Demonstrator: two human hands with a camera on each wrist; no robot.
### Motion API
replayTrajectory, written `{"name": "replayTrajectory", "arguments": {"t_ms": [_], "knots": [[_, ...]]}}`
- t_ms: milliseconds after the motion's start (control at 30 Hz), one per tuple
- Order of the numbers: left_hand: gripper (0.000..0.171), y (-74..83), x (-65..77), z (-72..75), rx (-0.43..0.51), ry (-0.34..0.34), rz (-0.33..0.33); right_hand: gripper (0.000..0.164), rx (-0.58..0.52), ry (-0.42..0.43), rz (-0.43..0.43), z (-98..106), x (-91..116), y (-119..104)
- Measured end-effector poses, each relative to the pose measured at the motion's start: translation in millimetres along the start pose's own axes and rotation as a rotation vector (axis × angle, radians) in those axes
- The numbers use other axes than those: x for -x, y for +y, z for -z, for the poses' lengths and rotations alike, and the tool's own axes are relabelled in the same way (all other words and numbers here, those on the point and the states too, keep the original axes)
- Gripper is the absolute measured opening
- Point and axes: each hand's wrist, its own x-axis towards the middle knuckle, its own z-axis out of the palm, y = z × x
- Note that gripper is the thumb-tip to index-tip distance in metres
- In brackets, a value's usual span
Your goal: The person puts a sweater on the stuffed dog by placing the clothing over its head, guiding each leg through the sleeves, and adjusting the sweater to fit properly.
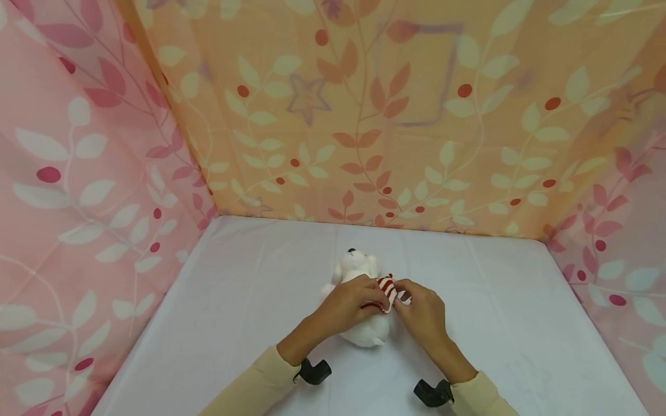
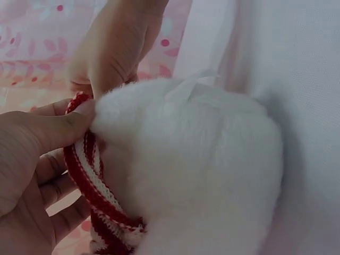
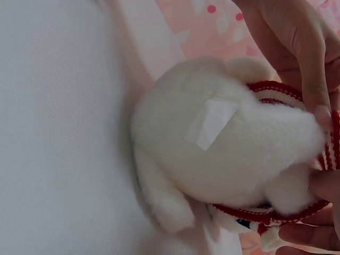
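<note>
A white, furry plush toy animal [image 1: 366, 333] lies on the table covered with smooth white cloth [image 1: 250, 271], in the near middle of the scene, its black nose [image 1: 351, 250] towards the far side and its rounded rump towards the near side; the table seems to bear its weight, which would leave both hands free for the knit. A red-and-white striped knitted garment [image 1: 387, 285] sits at the toy's upper body, its red hem running along both sides of the fur; the left hand [image 1: 354, 301] pinches this hem between thumb and fingers, and the right hand [image 1: 424, 309] pinches the garment farther right, its exact fingertip hold partly hidden. Gripping two places with the toy between would, I judge, share the pull and stop the stretchy fabric bunching on one side; the hands come in from near left and near right, likely so that neither crosses the other. A flat white fabric tag [image 3: 212, 123] stands loose at the rump, apart from the fingers; dark curved wrist mounts [image 1: 314, 371] sit at the cream sleeves [image 1: 260, 378], well clear of the knit.
</note>
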Motion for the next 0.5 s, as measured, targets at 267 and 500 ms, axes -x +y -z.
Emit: {"name": "replayTrajectory", "arguments": {"t_ms": [267, 500], "knots": [[0.012, 0.1, 3.7, 2.2, 0.048, -0.045, -0.086, 0.021, 0.055, 0.041, -0.009, -8, -1, 5], [0.013, -0.2, 4.3, 2.1, 0.072, -0.112, -0.088, 0.025, 0.127, 0.006, -0.054, -18, -1, 10]]}}
